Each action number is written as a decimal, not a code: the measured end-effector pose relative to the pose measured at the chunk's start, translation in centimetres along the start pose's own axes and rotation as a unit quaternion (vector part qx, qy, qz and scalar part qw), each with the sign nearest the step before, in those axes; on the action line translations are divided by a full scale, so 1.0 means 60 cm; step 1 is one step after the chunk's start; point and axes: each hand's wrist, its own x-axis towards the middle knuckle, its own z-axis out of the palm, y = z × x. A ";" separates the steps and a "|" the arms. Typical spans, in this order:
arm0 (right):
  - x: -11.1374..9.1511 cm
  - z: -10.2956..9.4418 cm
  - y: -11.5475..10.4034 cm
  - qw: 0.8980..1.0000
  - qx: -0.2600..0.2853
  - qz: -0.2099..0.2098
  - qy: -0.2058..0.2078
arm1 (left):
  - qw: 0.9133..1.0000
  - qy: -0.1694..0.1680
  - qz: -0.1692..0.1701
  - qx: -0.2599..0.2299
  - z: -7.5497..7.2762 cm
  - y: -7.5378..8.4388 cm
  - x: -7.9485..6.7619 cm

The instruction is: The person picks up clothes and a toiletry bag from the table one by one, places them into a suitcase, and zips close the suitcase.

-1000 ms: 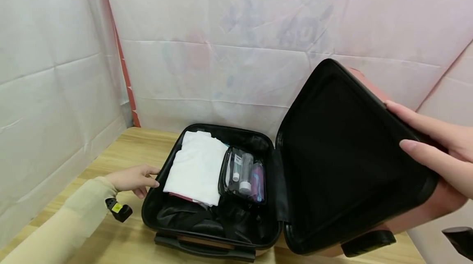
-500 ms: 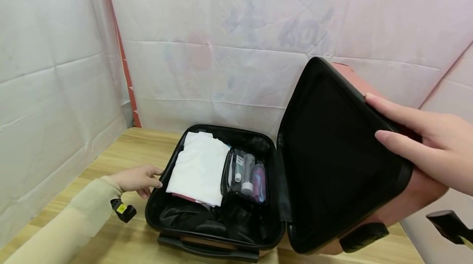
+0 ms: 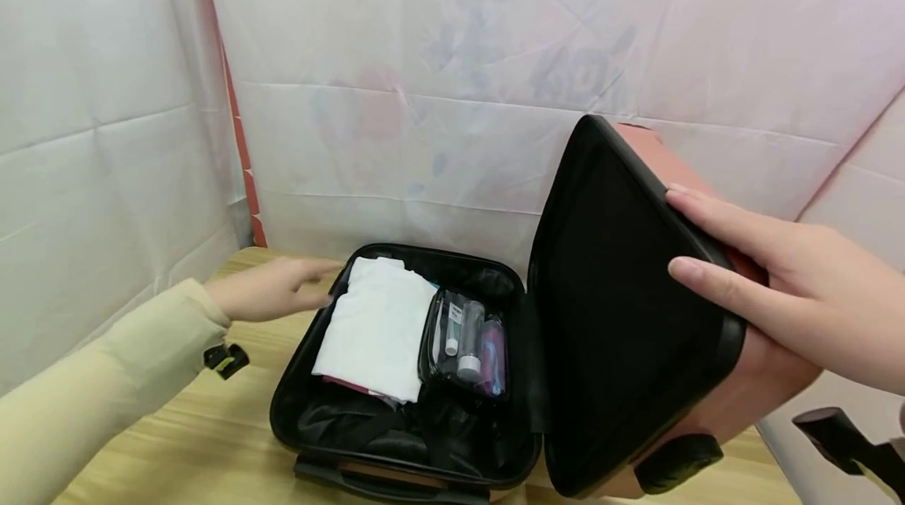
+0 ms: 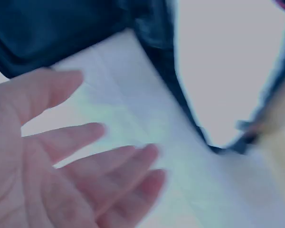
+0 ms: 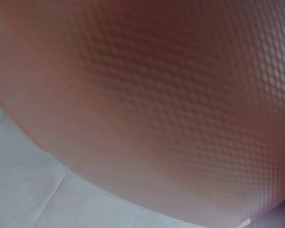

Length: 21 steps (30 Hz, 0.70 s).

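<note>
A pink suitcase (image 3: pixel 283 411) lies spread on the table with its lid (image 3: pixel 622 316) tilted up at the right. My right hand (image 3: pixel 792 285) grips the lid's rim, the thumb over the black inner side and fingers on the pink shell. The ribbed shell (image 5: pixel 156 95) fills the right wrist view, where no fingers show. With fingers extended, my left hand (image 3: pixel 276 289) is at the base's left rim and holds nothing; its palm and spread fingers (image 4: pixel 133 166) show in the left wrist view. Folded white clothing (image 3: pixel 375 328) and a clear toiletry pouch (image 3: pixel 463 356) with bottles and a tube sit inside the base.
The wooden table (image 3: pixel 184 426) extends left of the suitcase. White sheeting (image 3: pixel 396 151) hangs close behind it and along both sides. A black carry handle (image 3: pixel 389 485) sticks out at the base's front, and a black fitting (image 3: pixel 679 463) is on the lid's lower side.
The lid has swung leftward toward the base, carried by my right hand. My left hand has let go of the left rim and lifted up and away toward the back.
</note>
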 end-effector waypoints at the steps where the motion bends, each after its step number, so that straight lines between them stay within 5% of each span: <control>1: 0.002 0.000 -0.003 1.000 -0.002 -0.004 -0.004 | 1.000 0.013 0.015 0.017 -0.009 0.019 0.006; 7: 0.024 0.003 -0.027 0.999 -0.011 -0.033 -0.020 | 0.990 0.045 0.104 0.089 -0.036 0.110 0.032; 15: 0.043 0.007 -0.058 0.998 0.005 -0.060 -0.037 | 0.967 0.121 0.214 0.067 -0.037 0.192 0.074; 21: 0.043 0.013 -0.078 0.998 -0.021 -0.063 0.005 | 0.947 0.165 0.267 0.071 -0.037 0.233 0.104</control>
